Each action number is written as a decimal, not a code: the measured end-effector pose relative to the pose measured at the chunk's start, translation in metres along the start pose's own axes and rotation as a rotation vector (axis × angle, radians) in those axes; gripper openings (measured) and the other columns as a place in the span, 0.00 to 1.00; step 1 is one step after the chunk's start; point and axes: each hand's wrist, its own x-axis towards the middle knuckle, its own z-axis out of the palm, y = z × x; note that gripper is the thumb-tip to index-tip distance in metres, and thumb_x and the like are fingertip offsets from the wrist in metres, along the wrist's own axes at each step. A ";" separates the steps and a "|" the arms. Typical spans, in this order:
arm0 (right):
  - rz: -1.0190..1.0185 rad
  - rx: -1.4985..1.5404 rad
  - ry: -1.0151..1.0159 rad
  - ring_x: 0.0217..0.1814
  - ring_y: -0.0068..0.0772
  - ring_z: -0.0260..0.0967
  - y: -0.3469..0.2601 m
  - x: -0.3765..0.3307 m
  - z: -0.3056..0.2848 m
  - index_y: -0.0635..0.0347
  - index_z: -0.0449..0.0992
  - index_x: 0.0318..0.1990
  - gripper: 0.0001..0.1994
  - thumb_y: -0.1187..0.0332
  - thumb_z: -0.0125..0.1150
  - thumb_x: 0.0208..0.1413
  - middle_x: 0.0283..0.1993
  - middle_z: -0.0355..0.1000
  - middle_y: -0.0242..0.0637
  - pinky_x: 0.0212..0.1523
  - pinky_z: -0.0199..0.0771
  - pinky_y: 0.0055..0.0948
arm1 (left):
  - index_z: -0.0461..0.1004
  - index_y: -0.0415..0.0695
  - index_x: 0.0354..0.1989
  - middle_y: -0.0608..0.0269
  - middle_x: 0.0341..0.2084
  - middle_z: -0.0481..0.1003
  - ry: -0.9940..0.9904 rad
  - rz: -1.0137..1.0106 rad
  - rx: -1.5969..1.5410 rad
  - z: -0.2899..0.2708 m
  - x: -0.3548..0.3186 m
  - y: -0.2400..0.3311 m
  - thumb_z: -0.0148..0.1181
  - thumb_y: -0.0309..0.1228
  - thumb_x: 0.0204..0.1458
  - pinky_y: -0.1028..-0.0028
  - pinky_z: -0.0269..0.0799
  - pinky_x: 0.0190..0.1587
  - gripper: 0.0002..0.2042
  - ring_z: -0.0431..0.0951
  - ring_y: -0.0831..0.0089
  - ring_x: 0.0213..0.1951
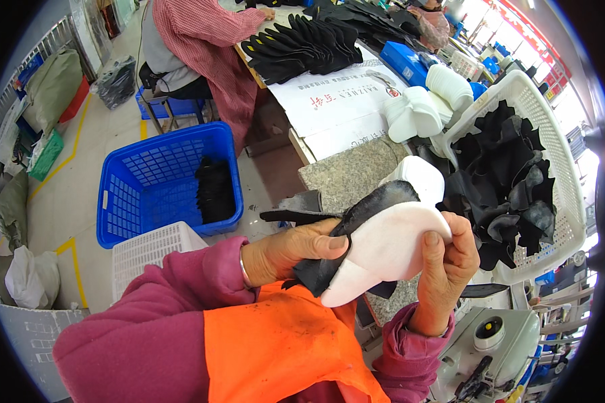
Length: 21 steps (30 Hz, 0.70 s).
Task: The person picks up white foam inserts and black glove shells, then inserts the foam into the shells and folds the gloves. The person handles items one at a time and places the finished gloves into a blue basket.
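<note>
In front of my orange apron (275,342), my left hand (292,250) grips a black fabric shoe upper (383,198), thumb on top. Against the upper lies a white foot-shaped lining piece (390,245), partly covering it. The fingers of my right hand (447,262) pinch the white piece at its right edge. Just beyond them, more white pieces (420,176) sit at the edge of a speckled stone slab (356,168). What my left fingers do under the upper is hidden.
A white basket (561,168) full of black pieces stands right; a grey machine (491,342) is below it. White piles (413,114) and black uppers (302,50) lie on the table ahead. Left are a blue crate (124,215) and a seated co-worker in a checked sleeve (208,23).
</note>
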 end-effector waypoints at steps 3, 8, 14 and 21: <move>0.017 -0.005 0.031 0.30 0.12 0.62 0.002 -0.001 0.000 0.65 0.73 0.38 0.06 0.73 0.62 0.56 0.32 0.69 0.25 0.29 0.61 0.14 | 0.61 0.36 0.60 0.59 0.49 0.71 0.012 0.012 0.035 0.001 0.001 -0.003 0.64 0.47 0.51 0.76 0.69 0.51 0.34 0.73 0.75 0.49; -0.018 -0.124 0.054 0.28 0.14 0.61 0.008 -0.002 0.001 0.65 0.73 0.37 0.06 0.72 0.62 0.57 0.30 0.69 0.27 0.28 0.61 0.15 | 0.64 0.38 0.56 0.63 0.45 0.71 0.096 -0.035 0.136 0.004 0.003 -0.003 0.67 0.44 0.49 0.79 0.71 0.45 0.31 0.73 0.79 0.43; -0.036 -0.178 0.071 0.26 0.15 0.60 0.009 -0.003 0.001 0.65 0.72 0.36 0.06 0.72 0.61 0.56 0.28 0.68 0.27 0.27 0.59 0.15 | 0.69 0.38 0.51 0.66 0.39 0.74 0.128 -0.037 0.173 0.011 0.006 0.002 0.68 0.41 0.49 0.79 0.71 0.43 0.26 0.74 0.80 0.40; -0.067 -0.262 0.067 0.26 0.16 0.60 0.011 -0.006 0.002 0.65 0.73 0.36 0.06 0.73 0.62 0.55 0.27 0.68 0.27 0.25 0.58 0.17 | 0.70 0.39 0.52 0.67 0.39 0.75 0.120 0.038 0.154 0.010 0.012 -0.005 0.64 0.40 0.53 0.79 0.71 0.43 0.23 0.75 0.80 0.40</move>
